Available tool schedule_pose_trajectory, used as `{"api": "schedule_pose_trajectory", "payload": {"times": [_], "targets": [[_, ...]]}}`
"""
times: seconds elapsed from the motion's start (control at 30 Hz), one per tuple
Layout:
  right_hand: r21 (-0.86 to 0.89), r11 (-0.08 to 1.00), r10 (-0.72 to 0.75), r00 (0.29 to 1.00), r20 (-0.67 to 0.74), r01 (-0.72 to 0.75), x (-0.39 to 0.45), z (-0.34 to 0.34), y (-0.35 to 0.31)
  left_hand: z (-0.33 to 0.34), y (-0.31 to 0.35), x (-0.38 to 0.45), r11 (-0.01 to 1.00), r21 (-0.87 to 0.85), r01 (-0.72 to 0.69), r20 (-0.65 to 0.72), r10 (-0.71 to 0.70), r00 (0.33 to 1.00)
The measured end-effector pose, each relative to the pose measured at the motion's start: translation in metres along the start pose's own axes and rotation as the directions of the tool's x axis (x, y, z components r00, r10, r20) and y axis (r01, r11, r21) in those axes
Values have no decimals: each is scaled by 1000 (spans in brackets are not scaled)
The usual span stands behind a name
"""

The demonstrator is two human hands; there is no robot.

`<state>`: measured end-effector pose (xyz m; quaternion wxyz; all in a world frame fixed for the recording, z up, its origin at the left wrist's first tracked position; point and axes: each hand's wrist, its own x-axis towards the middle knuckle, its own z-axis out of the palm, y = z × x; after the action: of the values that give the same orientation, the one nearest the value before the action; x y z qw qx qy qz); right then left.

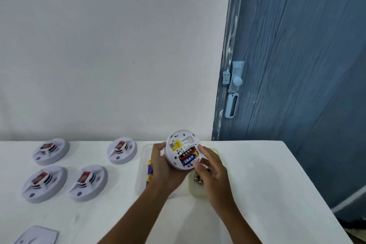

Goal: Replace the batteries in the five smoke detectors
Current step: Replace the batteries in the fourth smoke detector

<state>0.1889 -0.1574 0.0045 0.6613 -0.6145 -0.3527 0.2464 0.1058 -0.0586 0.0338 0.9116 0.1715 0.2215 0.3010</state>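
White wall and a blue door (297, 65) stand behind the white counter (257, 174), where four smoke detectors lie at the left, two at the back (51, 151) (122, 150) and two nearer (44, 184) (88, 182), each with a red patch on top. Right of them, purple batteries (149, 172) lie in a clear tray (141, 164) partly hidden by the left hand (165, 170), which grips the rim of the fifth detector (183, 149), held above the counter with its open battery bay and the batteries inside facing the camera. Beside it the right hand (213, 172) touches the detector's right edge with curled fingers over a pale tray (195, 190) holding metal-ended batteries (198, 180).
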Motion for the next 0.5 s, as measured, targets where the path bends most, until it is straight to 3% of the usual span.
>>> {"api": "schedule_pose_trajectory", "payload": {"times": [0.5], "targets": [[-111,993,28,993,-116,-41,4,-6,20,7,-22,22,999,27,-30,-90,32,995]]}}
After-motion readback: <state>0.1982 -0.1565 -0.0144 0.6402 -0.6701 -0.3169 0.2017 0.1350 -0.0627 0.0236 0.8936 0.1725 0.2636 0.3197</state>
